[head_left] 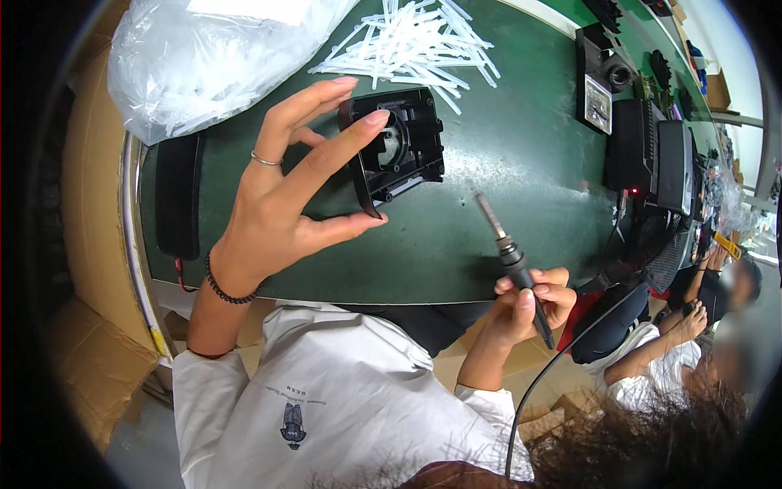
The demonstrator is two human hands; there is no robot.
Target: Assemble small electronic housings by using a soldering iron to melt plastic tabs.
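Note:
My left hand point(285, 183) grips a black plastic housing point(423, 134) by its left side, fingers at its upper edge and thumb at its lower corner. The housing's hollow inner side faces up, showing a round opening and several small posts. In my right hand point(529, 306) is a soldering iron point(511, 254), held by its dark handle like a pen. Its metal tip points up and left, apart from the housing. A black cord runs from the handle down past my right arm.
White plastic sticks point(415, 45) lie heaped on the green table point(326, 269), beside a clear plastic bag point(212, 69) of more. A flat black device point(177, 196) lies at the left. Black boxes point(635, 147) with a red light stand at the right. Another person point(652, 350) sits beyond.

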